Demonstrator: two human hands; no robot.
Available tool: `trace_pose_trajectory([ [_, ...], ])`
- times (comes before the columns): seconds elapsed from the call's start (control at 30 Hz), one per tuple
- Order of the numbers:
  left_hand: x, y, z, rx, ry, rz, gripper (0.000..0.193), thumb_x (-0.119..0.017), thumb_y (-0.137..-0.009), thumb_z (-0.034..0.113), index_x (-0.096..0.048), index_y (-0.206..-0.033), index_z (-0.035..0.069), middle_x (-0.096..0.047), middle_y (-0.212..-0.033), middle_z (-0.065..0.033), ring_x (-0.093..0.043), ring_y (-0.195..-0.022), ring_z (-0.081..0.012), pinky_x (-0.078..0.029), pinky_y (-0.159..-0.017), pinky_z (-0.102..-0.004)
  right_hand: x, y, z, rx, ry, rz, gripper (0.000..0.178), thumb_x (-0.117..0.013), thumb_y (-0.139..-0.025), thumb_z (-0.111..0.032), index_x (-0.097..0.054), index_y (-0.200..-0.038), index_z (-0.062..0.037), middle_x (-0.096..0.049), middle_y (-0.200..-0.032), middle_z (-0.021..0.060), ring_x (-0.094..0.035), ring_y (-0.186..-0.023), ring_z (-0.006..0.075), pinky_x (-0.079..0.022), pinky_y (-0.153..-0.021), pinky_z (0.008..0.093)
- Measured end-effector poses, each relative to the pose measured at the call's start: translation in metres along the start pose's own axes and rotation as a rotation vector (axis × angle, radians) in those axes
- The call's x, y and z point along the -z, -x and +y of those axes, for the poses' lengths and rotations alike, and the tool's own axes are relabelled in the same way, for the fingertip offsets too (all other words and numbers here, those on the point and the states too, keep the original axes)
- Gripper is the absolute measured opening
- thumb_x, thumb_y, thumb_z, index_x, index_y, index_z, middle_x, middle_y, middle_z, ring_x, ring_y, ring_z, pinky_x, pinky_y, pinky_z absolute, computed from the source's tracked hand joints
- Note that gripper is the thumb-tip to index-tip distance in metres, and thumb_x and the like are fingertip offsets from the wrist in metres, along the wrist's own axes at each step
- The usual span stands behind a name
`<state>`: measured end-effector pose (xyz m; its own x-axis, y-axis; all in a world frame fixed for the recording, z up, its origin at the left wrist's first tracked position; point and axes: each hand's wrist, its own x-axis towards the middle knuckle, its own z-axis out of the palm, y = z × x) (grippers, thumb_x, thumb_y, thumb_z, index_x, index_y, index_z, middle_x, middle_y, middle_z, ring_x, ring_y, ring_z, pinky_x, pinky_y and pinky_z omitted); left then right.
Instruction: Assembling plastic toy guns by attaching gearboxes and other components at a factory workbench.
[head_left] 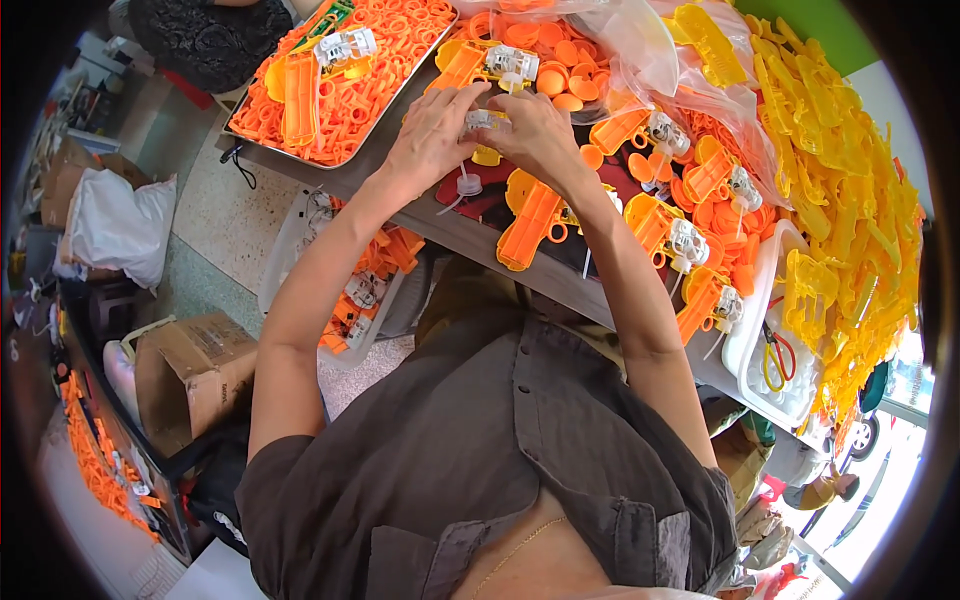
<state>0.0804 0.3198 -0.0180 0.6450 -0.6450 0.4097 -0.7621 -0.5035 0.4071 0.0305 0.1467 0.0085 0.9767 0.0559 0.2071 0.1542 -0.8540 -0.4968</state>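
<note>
My left hand (430,135) and my right hand (540,138) meet over the table, fingers closed around one toy gun piece. Between the fingers shows its clear plastic module (487,121), with a bit of yellow below; the rest of the piece is hidden by my hands. Under them hangs or lies a small white disc with a cord (468,185); I cannot tell whether it is joined to the piece. Just beyond my fingers is an orange and yellow toy gun with a clear module (510,62). Nearer my right forearm lies another orange toy gun (530,225).
A metal tray of small orange parts (365,125) stands at the far left, a toy gun on top. Several part-built guns (655,225) and orange discs (565,75) spread rightward. Yellow shells (830,200) pile at right, beside a white bin (745,350) with red-and-yellow-handled scissors (776,360).
</note>
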Motion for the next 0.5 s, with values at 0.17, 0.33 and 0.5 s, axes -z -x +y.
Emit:
trace_pose_trajectory([
  [0.17,-0.001,0.006,0.0,-0.01,0.007,0.036,0.065,-0.073,-0.076,0.007,-0.047,-0.136,0.01,-0.059,-0.108,-0.0095,-0.057,-0.105,-0.0289,-0.044,-0.095,-0.0403,0.001,-0.01,0.0,-0.039,0.09,-0.119,0.042,-0.07,-0.075,-0.034,-0.07,-0.109,-0.0093,-0.068,-0.104,0.0162,-0.061,-0.104,0.0334,-0.047,-0.09,0.0445],
  [0.33,0.017,0.032,0.01,-0.035,0.073,0.212,0.044,-0.078,-0.075,0.014,-0.063,-0.116,0.007,-0.06,-0.11,-0.0083,-0.058,-0.105,-0.029,-0.044,-0.096,-0.0402,-0.005,-0.018,0.012,-0.049,-0.001,-0.122,0.04,-0.07,-0.076,-0.034,-0.069,-0.104,-0.0062,-0.069,-0.102,0.0154,-0.061,-0.105,0.0339,-0.047,-0.09,0.0446],
  [0.5,0.023,0.066,0.034,-0.076,-0.049,0.053,0.036,-0.077,-0.075,0.017,-0.069,-0.11,0.012,-0.059,-0.103,-0.0022,-0.054,-0.103,-0.0216,-0.037,-0.097,-0.0395,-0.006,-0.029,0.014,0.032,0.113,-0.151,0.038,-0.073,-0.073,-0.036,-0.068,-0.098,-0.0077,-0.069,-0.099,0.0122,-0.064,-0.098,0.0295,-0.047,-0.083,0.0459],
])
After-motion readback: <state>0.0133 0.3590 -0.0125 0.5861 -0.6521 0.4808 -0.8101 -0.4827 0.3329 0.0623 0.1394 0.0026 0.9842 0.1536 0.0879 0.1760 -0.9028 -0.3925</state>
